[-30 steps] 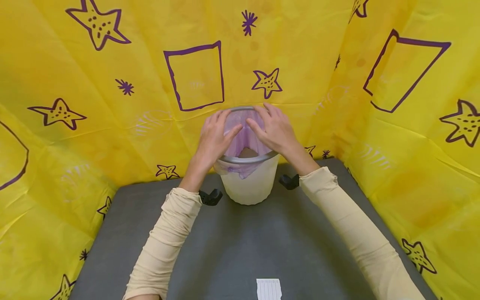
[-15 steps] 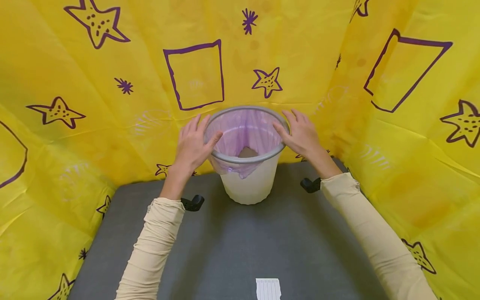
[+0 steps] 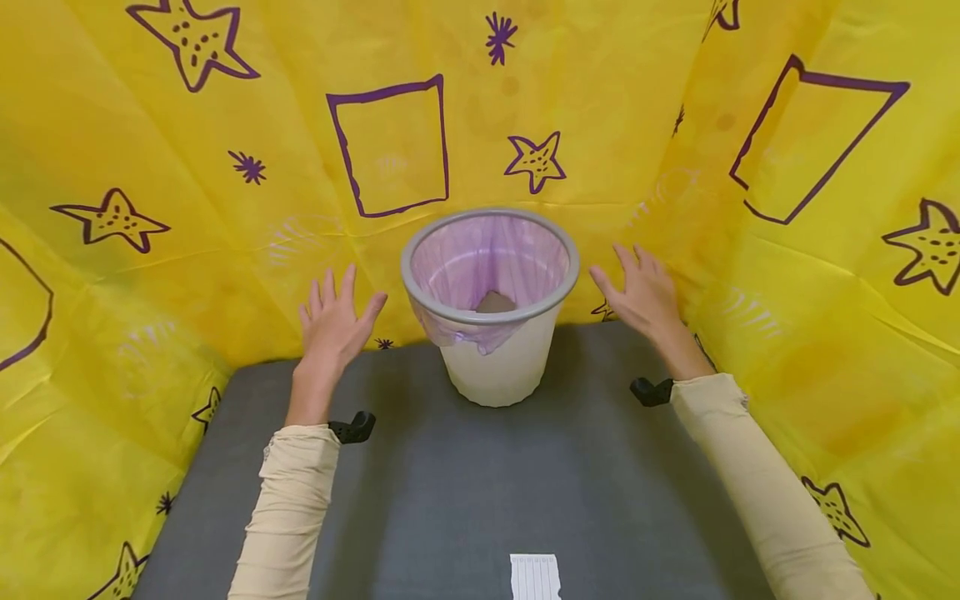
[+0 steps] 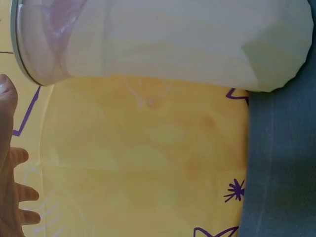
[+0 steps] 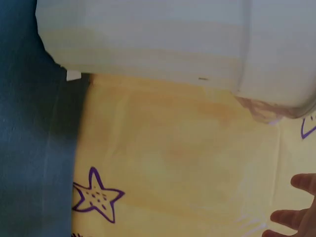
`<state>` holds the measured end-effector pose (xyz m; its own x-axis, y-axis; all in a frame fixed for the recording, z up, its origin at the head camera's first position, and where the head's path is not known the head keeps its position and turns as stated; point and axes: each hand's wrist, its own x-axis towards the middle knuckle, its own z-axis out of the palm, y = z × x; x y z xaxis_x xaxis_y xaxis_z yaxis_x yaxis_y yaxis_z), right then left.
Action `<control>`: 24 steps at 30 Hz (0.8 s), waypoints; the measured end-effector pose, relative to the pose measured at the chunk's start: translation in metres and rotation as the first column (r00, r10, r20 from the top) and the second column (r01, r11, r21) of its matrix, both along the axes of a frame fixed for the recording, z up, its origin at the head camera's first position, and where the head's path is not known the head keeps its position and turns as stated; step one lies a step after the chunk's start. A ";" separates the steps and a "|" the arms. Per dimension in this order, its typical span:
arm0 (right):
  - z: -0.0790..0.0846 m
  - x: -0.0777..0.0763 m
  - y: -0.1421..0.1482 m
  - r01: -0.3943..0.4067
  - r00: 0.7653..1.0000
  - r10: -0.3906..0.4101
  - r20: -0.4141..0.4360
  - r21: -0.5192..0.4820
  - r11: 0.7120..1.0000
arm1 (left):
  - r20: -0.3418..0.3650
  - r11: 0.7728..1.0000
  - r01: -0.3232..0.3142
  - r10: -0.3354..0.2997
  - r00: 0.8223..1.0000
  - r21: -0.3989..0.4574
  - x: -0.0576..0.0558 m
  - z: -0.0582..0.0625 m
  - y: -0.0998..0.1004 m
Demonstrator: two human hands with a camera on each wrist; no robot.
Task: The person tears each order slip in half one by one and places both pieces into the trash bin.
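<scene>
A white trash can [image 3: 497,371] with a grey rim stands upright on the dark grey table. Its purple bag [image 3: 517,258] lines the inside, and a bit of the bag hangs over the front below the rim. To the left of the can, my left hand [image 3: 333,325] is spread in the air, fingers straight and holding nothing. On the other side my right hand [image 3: 641,292] is spread likewise, its thumb near the rim but apart from it. Both wrist views show the can's side [image 4: 173,39] beyond the fingers.
At the table's [image 3: 450,483] near edge lies a small white lined paper [image 3: 535,577]. Yellow cloth [image 3: 390,150] with purple stars and frames surrounds the table at the back and on both sides, close behind the can.
Both hands have moved apart, from over the can's opening out past its rim to either side. The can stays in place, with its rim and bag now in full view.
</scene>
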<state>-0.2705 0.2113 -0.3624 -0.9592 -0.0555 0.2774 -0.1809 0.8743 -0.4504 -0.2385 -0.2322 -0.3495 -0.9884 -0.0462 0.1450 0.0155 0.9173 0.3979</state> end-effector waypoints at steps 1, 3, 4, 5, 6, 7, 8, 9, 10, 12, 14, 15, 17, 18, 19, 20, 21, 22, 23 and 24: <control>-0.001 0.000 0.001 0.004 1.000 -0.004 0.000 0.005 1.000 | 0.015 1.000 -0.003 0.003 1.000 -0.004 0.001 -0.001 -0.002; -0.002 0.001 0.002 0.006 1.000 -0.006 0.001 0.012 1.000 | 0.023 1.000 -0.006 0.006 1.000 -0.010 0.002 -0.002 -0.003; -0.002 0.001 0.002 0.005 1.000 -0.005 -0.003 0.013 1.000 | 0.018 1.000 -0.008 0.008 1.000 -0.009 0.003 -0.002 -0.004; -0.003 0.002 0.002 0.006 1.000 -0.006 -0.011 0.011 1.000 | 0.011 1.000 -0.011 0.011 1.000 -0.009 0.004 -0.003 -0.004; -0.005 0.004 0.001 0.005 1.000 -0.005 -0.018 0.005 1.000 | 0.000 1.000 -0.011 0.011 1.000 -0.005 0.006 -0.004 -0.005; -0.007 0.005 0.000 0.003 0.999 -0.003 -0.031 -0.001 1.000 | -0.019 1.000 -0.012 0.012 1.000 0.002 0.008 -0.006 -0.005; -0.010 0.008 -0.001 0.001 0.999 -0.001 -0.041 -0.009 1.000 | -0.041 1.000 -0.016 0.016 0.999 0.009 0.011 -0.009 -0.004; -0.014 0.012 -0.003 -0.002 0.999 0.001 -0.050 -0.018 1.000 | -0.058 1.000 -0.020 0.021 0.998 0.017 0.015 -0.014 -0.004; -0.019 0.016 -0.005 -0.004 0.998 0.002 -0.061 -0.027 1.000 | -0.073 0.999 -0.027 0.029 0.997 0.026 0.020 -0.019 -0.004; -0.029 0.026 -0.008 -0.003 0.998 0.000 -0.069 -0.042 0.999 | -0.094 0.998 -0.046 0.050 0.994 0.045 0.031 -0.032 -0.002; -0.043 0.035 -0.011 0.004 0.998 -0.007 -0.059 -0.041 0.999 | -0.090 0.996 -0.066 0.070 0.993 0.054 0.044 -0.047 -0.001; -0.049 0.040 -0.013 0.008 0.999 -0.010 -0.052 -0.039 0.999 | -0.078 0.996 -0.070 0.075 0.994 0.056 0.049 -0.054 -0.001; -0.062 0.045 -0.015 0.017 0.999 -0.019 -0.039 -0.041 0.999 | -0.060 0.996 -0.069 0.073 0.996 0.055 0.055 -0.067 0.000; -0.066 0.047 -0.017 0.020 0.999 -0.021 -0.036 -0.041 0.999 | -0.050 0.997 -0.062 0.065 0.997 0.056 0.057 -0.072 0.001; -0.070 0.048 -0.018 0.021 0.999 -0.022 -0.034 -0.039 0.999 | -0.046 0.997 -0.054 0.056 0.997 0.053 0.057 -0.076 0.001; -0.072 0.049 -0.019 0.022 0.999 -0.023 -0.034 -0.036 0.999 | -0.045 0.998 -0.044 0.046 0.998 0.050 0.058 -0.080 0.002; -0.074 0.050 -0.019 0.024 0.999 -0.025 -0.036 -0.030 0.999 | -0.043 0.998 -0.033 0.036 0.998 0.051 0.058 -0.083 0.004; -0.075 0.051 -0.020 0.028 0.998 -0.029 -0.048 -0.017 0.999 | -0.048 0.998 -0.026 0.028 0.998 0.050 0.058 -0.086 0.006; -0.077 0.052 -0.021 0.032 0.997 -0.032 -0.064 -0.002 0.999 | -0.052 0.998 -0.022 0.024 0.998 0.051 0.059 -0.089 0.009; -0.079 0.054 -0.023 0.036 0.996 -0.035 -0.079 0.015 0.999 | -0.059 0.998 -0.018 0.021 0.998 0.053 0.062 -0.093 0.013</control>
